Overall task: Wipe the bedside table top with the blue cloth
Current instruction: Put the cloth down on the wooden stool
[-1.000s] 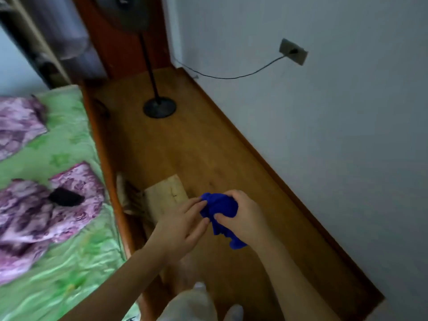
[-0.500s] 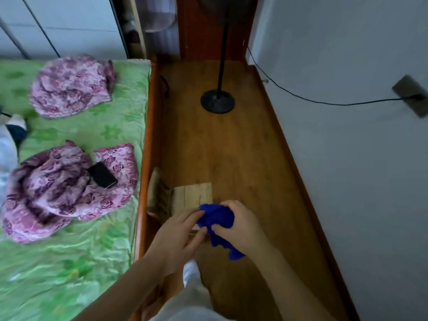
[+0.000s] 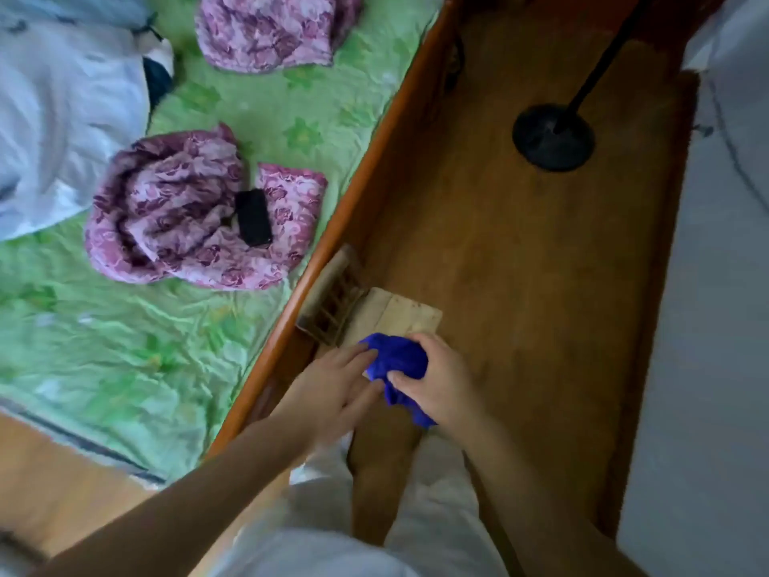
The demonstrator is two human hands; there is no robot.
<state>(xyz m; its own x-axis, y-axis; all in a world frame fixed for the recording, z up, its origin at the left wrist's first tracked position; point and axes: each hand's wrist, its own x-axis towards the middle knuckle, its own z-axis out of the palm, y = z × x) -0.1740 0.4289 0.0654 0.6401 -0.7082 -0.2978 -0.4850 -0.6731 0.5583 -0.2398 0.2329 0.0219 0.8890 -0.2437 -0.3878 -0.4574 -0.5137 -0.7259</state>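
Head view: a person stands in the gap between bed and wall, arms reaching forward and down.
Right hand (image 3: 443, 378): fingers curled tight around a bunched bright blue cloth (image 3: 398, 360), thumb pressed into its folds; one tail hangs below the palm.
Left hand (image 3: 337, 387): fingers loosely extended, nearly flat, fingertips touching the cloth's left side; nothing gripped.
Cloth position: held just above the near edge of the small pale wooden bedside table (image 3: 399, 316).
Table position: on the brown wooden floor (image 3: 520, 251), against the orange-brown wooden bed frame (image 3: 333, 226).
Bed: green floral sheet (image 3: 125, 343) with crumpled purple floral fabric (image 3: 174, 218).
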